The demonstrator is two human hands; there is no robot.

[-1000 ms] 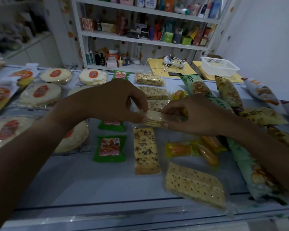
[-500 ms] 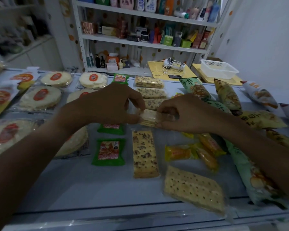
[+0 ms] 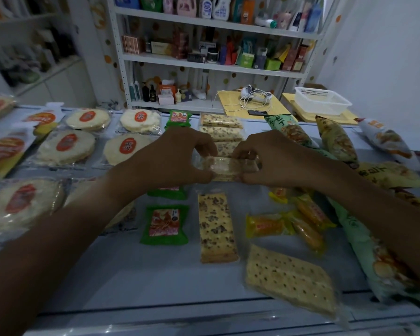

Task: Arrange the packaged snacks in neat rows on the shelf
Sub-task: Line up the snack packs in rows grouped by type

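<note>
Both my hands hold one clear-wrapped cracker pack [image 3: 224, 167] above the grey-blue shelf top [image 3: 136, 275]. My left hand [image 3: 172, 161] grips its left end, my right hand [image 3: 272, 161] pinches its right end. Below it lies a seeded cracker pack [image 3: 216, 226], lengthwise in a column with three more seeded packs [image 3: 221, 121] at the back. A larger pale cracker pack [image 3: 289, 278] lies askew at the front right. Green snack packets [image 3: 165, 225] form a column left of the crackers.
Round white cakes with red labels [image 3: 66, 147] fill the left side. Yellow-orange candy packs [image 3: 301, 224] and long green and yellow snack bags [image 3: 337, 139] crowd the right. A white basket [image 3: 323, 100] and a stocked white rack [image 3: 214, 61] stand behind.
Both hands have shifted slightly away from me with the pack. The pack has turned so its clear wrapper now shows fully between my hands.
</note>
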